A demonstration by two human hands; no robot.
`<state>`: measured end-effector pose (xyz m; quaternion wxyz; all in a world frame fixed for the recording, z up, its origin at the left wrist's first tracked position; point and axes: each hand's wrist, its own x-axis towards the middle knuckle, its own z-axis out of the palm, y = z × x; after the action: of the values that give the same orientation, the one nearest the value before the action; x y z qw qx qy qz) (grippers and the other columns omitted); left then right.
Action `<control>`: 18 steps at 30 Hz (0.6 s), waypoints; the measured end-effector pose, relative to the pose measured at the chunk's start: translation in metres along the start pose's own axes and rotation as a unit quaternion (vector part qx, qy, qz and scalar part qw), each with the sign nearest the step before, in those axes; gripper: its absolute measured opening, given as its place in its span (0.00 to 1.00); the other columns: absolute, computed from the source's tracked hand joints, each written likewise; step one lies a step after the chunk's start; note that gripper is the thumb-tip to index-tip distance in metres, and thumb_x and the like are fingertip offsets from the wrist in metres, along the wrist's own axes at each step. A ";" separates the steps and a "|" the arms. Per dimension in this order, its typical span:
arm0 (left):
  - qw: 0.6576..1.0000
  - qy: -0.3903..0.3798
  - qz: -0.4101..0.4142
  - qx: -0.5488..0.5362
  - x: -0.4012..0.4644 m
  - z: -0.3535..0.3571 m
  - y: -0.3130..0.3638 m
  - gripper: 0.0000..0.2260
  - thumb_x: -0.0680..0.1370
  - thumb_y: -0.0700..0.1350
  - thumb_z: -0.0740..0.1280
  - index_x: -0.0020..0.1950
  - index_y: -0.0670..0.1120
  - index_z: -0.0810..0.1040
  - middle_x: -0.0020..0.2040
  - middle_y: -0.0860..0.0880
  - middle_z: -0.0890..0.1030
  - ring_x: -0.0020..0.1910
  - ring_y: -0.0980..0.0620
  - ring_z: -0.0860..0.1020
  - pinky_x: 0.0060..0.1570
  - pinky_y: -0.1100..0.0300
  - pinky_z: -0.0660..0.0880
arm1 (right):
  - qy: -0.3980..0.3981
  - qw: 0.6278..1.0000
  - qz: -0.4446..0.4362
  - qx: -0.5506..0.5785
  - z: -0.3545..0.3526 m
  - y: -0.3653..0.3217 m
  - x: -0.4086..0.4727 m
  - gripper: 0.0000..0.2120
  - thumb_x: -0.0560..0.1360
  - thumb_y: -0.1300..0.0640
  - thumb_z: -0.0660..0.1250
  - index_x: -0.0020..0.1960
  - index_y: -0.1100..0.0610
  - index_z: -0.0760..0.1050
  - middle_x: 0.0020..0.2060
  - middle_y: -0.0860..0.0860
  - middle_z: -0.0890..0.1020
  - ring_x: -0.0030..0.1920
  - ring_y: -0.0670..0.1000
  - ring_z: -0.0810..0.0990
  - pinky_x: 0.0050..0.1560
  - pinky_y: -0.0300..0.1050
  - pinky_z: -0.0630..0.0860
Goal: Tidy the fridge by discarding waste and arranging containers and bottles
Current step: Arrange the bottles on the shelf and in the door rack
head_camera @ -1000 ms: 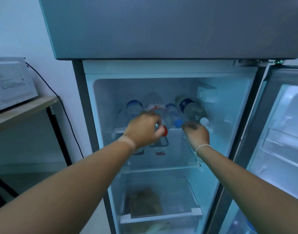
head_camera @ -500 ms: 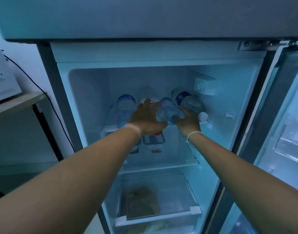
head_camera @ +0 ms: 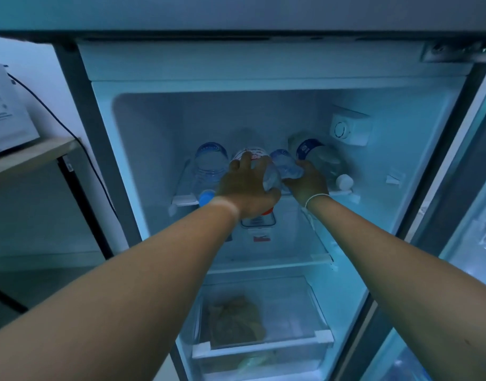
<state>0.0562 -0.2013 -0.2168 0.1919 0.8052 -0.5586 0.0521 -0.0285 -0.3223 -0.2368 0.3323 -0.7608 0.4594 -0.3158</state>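
Note:
Several plastic water bottles lie on their sides on the top shelf (head_camera: 182,200) of the open fridge, caps toward me. My left hand (head_camera: 246,187) grips the red-labelled bottle (head_camera: 252,155) with a red cap, second from the left. My right hand (head_camera: 309,182) holds the small blue-labelled bottle (head_camera: 284,165) beside it, pressed against the red-labelled one. A blue-capped bottle (head_camera: 210,166) lies at the far left. A large white-capped bottle (head_camera: 323,158) lies at the far right.
A clear container (head_camera: 259,221) sits on the shelf below the bottles. The crisper drawer (head_camera: 263,350) at the bottom holds a brownish bag (head_camera: 235,320). The fridge door (head_camera: 475,215) stands open at the right. A white appliance (head_camera: 5,114) rests on a wooden shelf (head_camera: 30,156) at the left.
Both hands reached deeper onto the top shelf, from the bottle caps to the bottle bodies. The camera moved closer to the fridge.

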 end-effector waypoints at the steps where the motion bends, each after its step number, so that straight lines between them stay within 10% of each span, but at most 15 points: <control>1: 1.000 -0.001 -0.001 0.006 0.000 -0.001 0.000 0.29 0.74 0.56 0.59 0.73 0.54 0.55 0.75 0.47 0.55 0.71 0.40 0.58 0.65 0.46 0.67 | -0.001 1.000 0.002 -0.005 -0.001 -0.001 -0.001 0.21 0.73 0.61 0.63 0.65 0.62 0.71 0.60 0.61 0.79 0.57 0.58 0.79 0.45 0.38 0.65; 12: 1.000 -0.008 -0.002 -0.004 0.000 -0.001 0.001 0.28 0.73 0.56 0.59 0.72 0.56 0.56 0.75 0.48 0.55 0.72 0.41 0.58 0.65 0.46 0.67 | -0.032 0.996 0.065 0.043 -0.029 0.004 -0.022 0.24 0.69 0.58 0.67 0.64 0.58 0.67 0.42 0.54 0.75 0.35 0.52 0.76 0.31 0.38 0.72; 15: 1.000 -0.009 -0.004 0.000 0.001 -0.001 0.002 0.28 0.73 0.57 0.59 0.72 0.56 0.56 0.75 0.48 0.54 0.72 0.41 0.57 0.64 0.45 0.67 | -0.056 0.996 0.063 0.010 -0.028 0.000 -0.012 0.34 0.71 0.55 0.69 0.73 0.59 0.59 0.68 0.60 0.68 0.64 0.62 0.71 0.54 0.48 0.70; 18: 1.000 -0.009 -0.004 0.008 0.000 0.000 0.003 0.28 0.73 0.57 0.59 0.72 0.55 0.55 0.76 0.47 0.54 0.72 0.40 0.57 0.65 0.45 0.67 | -0.073 0.996 0.035 -0.045 -0.023 -0.005 -0.004 0.38 0.72 0.54 0.69 0.75 0.62 0.54 0.71 0.58 0.63 0.70 0.59 0.64 0.61 0.49 0.65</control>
<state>0.0534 -0.2022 -0.2162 0.1811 0.8090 -0.5571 0.0484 -0.0455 -0.3223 -0.2198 0.3415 -0.7795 0.4735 -0.2269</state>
